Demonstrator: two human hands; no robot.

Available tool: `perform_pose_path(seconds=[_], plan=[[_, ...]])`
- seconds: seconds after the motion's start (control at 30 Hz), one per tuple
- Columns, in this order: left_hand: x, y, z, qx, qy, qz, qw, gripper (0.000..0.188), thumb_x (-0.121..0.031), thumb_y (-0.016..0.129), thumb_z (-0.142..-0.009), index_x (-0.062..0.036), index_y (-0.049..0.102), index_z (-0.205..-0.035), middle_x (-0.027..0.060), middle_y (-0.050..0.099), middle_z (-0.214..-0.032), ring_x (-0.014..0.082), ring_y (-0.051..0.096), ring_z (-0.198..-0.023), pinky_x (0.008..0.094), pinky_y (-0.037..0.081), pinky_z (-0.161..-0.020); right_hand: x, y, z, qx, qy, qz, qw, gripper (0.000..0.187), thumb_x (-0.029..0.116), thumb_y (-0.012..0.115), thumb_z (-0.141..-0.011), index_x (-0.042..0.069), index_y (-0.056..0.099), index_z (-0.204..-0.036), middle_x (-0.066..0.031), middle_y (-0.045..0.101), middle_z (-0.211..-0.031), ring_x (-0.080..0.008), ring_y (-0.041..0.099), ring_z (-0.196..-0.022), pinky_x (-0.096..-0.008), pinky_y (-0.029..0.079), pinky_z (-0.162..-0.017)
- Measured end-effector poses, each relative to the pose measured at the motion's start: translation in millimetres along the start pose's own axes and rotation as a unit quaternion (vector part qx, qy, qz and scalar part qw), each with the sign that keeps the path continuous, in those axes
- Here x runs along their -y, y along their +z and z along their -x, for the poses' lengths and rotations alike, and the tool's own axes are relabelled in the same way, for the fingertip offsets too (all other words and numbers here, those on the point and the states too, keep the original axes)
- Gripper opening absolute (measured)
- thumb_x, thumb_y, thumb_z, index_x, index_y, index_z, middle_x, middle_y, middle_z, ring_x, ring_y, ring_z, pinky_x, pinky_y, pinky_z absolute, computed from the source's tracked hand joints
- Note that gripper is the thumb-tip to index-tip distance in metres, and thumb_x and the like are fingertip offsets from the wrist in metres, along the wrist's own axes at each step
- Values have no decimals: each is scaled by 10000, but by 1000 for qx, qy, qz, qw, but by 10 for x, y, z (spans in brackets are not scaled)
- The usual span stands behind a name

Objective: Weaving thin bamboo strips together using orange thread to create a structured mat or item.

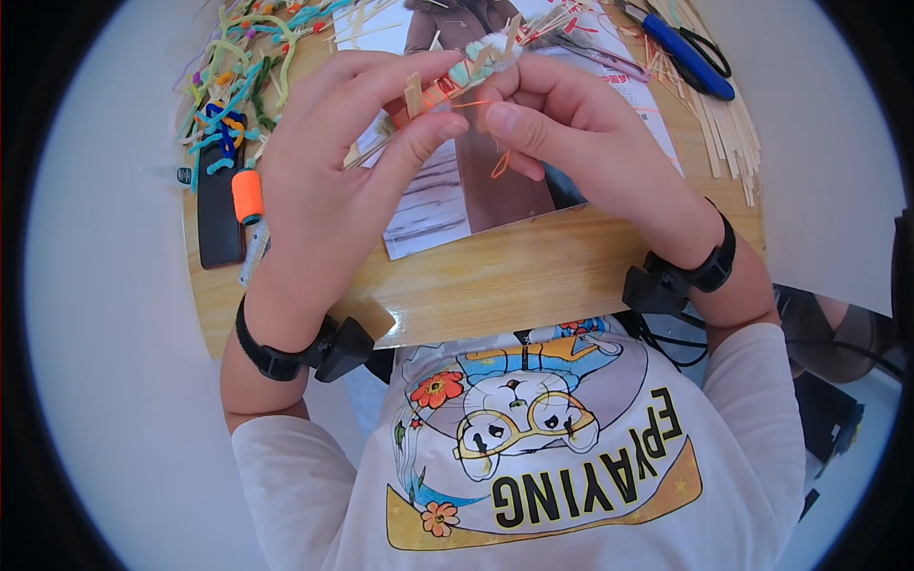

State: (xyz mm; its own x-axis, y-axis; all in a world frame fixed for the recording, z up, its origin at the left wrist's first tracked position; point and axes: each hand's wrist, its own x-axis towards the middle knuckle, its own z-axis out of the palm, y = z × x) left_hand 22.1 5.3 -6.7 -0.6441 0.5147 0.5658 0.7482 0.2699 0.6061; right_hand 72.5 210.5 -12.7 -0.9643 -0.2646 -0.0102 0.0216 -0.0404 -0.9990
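Note:
Over the far part of the table, my left hand point(328, 143) grips a small craft piece point(464, 72) between thumb and fingers. The piece is made of thin wooden strips wrapped with orange, pale green and white material, and strip ends stick out of it. Close beside it, my right hand point(595, 119) is closed, with thumb and fingers pinched on an orange thread point(501, 166). A short loop of that thread hangs below the right fingertips. My fingers hide part of the craft piece.
Beneath my hands lies a printed sheet point(428, 224) on the wooden table point(457, 295). Tangled pipe cleaners point(224, 124), a dark phone point(219, 209) and an orange thread spool point(248, 196) are at left. Blue-handled pliers point(687, 57) and loose wooden strips point(728, 143) lie at right.

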Motion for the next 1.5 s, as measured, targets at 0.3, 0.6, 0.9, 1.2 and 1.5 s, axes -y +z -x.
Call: perform_pose_path(seconds=[0.3,0.6,0.9,1.2,1.5], plan=[[67,44,11,-38,44,-5,998,316,-37,793,-735,-94,729,-1039,34,655,-873,143,584,-715,275,463,-678,2,-62,84,1,8,-19,1000,235,260,542,-1008,52,613,-925,53,461,-647,-33,413,-582,-206,384,-564],[88,-16,17,-4,95,-75,993,331,45,802,-713,-24,692,-1018,68,667,-931,162,611,-800,270,480,-717,-42,-79,87,16,15,-98,995,227,253,540,-1008,68,613,-900,48,450,-641,-39,407,-575,-209,375,-557],[79,-66,-40,-47,139,-144,979,284,30,811,-697,-26,697,-951,63,688,-891,206,616,-813,304,461,-750,-15,-42,126,26,-14,-7,1000,168,171,530,-1000,68,624,-908,60,545,-776,-20,426,-619,-190,362,-553],[70,-98,-62,-43,169,-147,974,269,65,777,-689,-45,694,-921,43,667,-840,176,602,-722,294,435,-711,27,-41,142,15,-15,45,999,170,159,529,-999,46,636,-930,40,579,-801,-37,459,-668,-211,395,-592],[76,-99,-79,-38,177,-150,972,266,51,777,-680,-50,694,-911,34,663,-831,168,601,-713,290,427,-712,271,-214,201,26,-86,214,973,159,119,591,-965,-23,657,-998,-54,662,-902,-114,628,-810,-258,502,-726]])
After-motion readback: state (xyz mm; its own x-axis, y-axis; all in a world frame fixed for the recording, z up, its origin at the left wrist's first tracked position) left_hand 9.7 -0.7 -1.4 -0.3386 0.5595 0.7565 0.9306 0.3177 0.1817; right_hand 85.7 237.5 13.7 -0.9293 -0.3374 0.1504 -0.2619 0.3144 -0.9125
